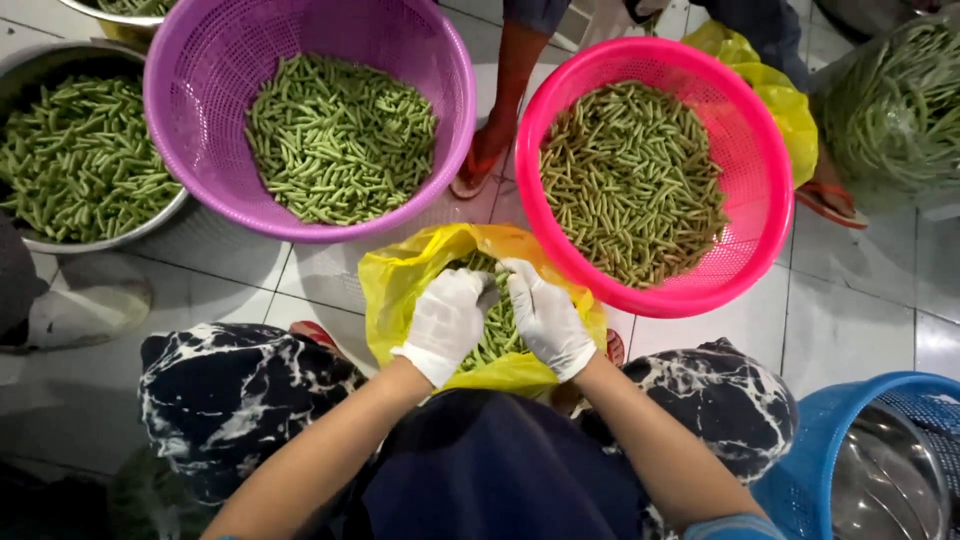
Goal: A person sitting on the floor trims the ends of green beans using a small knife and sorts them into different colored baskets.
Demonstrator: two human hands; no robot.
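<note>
Both my hands wear white gloves and reach into a yellow plastic bag [400, 285] of green beans [493, 335] on the floor between my knees. My left hand [450, 318] is curled over the beans, and my right hand [543, 315] is right beside it, fingertips touching near the bag's top. Both seem to pinch a green bean between them, though the glove fingers hide most of it.
A purple basket [200, 110] and a pink basket [755, 170], both with cut green beans, stand ahead. A steel bowl [120, 235] of beans is at the left, a blue basket [820, 440] at lower right. Another person's sandalled feet [485, 155] stand between the baskets.
</note>
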